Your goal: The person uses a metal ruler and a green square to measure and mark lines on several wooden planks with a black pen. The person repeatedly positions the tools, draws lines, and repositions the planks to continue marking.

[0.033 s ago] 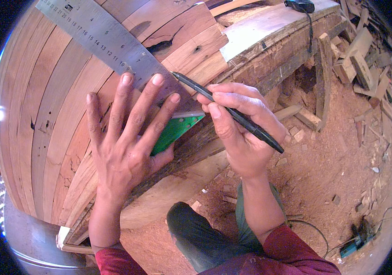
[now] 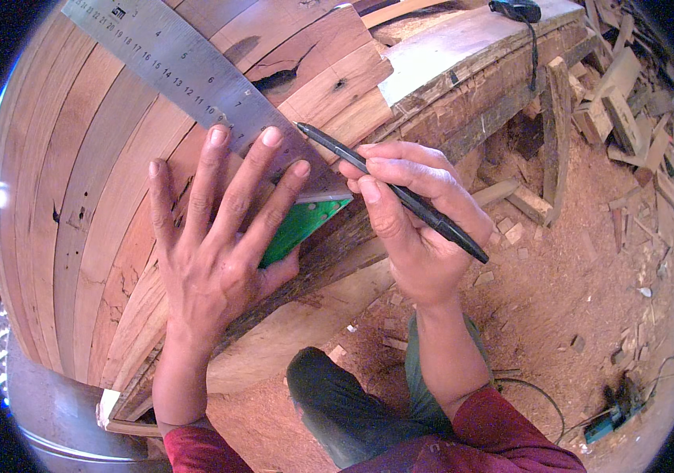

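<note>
You have no packages, labels, signs or screens in view here.

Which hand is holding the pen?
The right hand grips the black pen; the left hand lies flat, fingers spread, on the steel square's blade.

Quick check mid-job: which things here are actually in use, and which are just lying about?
In use: left hand pressing try square on plank top; right hand holding black pen.

Lying about: wood offcuts, black tool with cord, blue power tool.
</note>
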Tool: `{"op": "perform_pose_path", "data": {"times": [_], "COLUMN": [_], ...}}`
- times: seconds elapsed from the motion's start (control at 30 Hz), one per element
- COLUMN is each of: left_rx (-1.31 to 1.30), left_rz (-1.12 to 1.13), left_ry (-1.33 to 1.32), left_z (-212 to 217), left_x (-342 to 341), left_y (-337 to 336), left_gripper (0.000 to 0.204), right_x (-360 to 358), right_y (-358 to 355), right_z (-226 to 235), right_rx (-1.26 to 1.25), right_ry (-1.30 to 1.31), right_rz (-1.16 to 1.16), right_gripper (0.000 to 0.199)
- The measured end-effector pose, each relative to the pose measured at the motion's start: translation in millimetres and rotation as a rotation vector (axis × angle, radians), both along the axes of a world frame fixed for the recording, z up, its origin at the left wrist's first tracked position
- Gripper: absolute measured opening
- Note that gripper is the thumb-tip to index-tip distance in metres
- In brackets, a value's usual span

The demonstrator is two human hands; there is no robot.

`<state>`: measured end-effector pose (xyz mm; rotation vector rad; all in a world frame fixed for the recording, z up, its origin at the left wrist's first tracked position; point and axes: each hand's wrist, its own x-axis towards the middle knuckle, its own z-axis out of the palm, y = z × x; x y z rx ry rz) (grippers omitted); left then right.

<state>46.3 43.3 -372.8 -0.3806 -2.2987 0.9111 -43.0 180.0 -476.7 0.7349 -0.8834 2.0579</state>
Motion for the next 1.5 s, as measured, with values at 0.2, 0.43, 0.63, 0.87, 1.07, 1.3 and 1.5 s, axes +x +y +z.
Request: {"op": "perform_pose_path", "data": {"times": [0.2, 0.43, 0.63, 0.87, 1.07, 1.3, 1.5], "left_rx": [0.012, 0.010, 0.000, 0.000, 0.002, -0.009, -0.005], "left_rz": [0.003, 0.000, 0.000, -0.010, 0.012, 0.009, 0.012], "left_ry": [-0.009, 0.014, 0.014, 0.023, 0.014, 0.012, 0.014], "left_z": [-3, -2, -2, -2, -2, -1, -2], "left_x": [2, -2, -4, -6, -2, -3, -3], "left_y": [-1, -3, -2, 1, 0, -1, 0], "left_gripper": [0.097, 0.091, 0.085, 0.081, 0.083, 0.082, 0.082], "right_x": [1, 2, 1, -5, 4, 3, 1], "right_y": [4, 29, 26, 24, 39, 41, 31], "right_z": [-3, -8, -1, -1, -6, 0, 1], "right_rx": [0.070, 0.258, 0.212, 0.255, 0.382, 0.328, 0.311], "right_ry": [0.018, 0.039, 0.066, 0.156, 0.129, 0.195, 0.198], "right_rz": [-0.088, -0.208, -0.195, -0.247, -0.270, -0.282, -0.289], "right_gripper": [0.016, 0.019, 0.020, 0.020, 0.022, 0.023, 0.021]}}
